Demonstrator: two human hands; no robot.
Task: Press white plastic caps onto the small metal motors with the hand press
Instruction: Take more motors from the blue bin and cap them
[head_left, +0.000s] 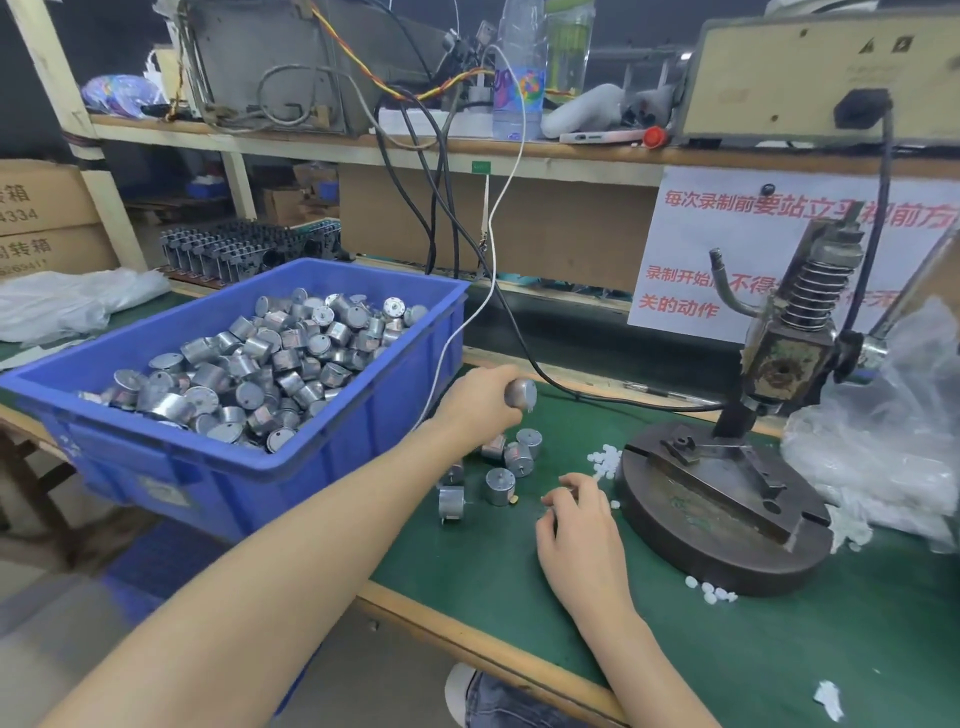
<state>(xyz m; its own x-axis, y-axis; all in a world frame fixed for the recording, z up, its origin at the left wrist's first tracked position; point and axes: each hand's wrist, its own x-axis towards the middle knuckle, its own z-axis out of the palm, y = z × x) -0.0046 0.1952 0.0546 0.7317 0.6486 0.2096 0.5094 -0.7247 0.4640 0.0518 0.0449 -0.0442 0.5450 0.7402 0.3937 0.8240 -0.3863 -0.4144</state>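
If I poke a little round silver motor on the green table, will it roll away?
Probably not while it stands on its flat end, like this small silver metal motor. Tipped onto its curved side, it likely rolls. Being metal, probably heavyish.

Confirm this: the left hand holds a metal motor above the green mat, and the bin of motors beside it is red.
Wrong on the colour: the head view shows the bin is blue, not red. The rest holds: the left hand holds a metal motor above the green mat, beside that bin of motors.
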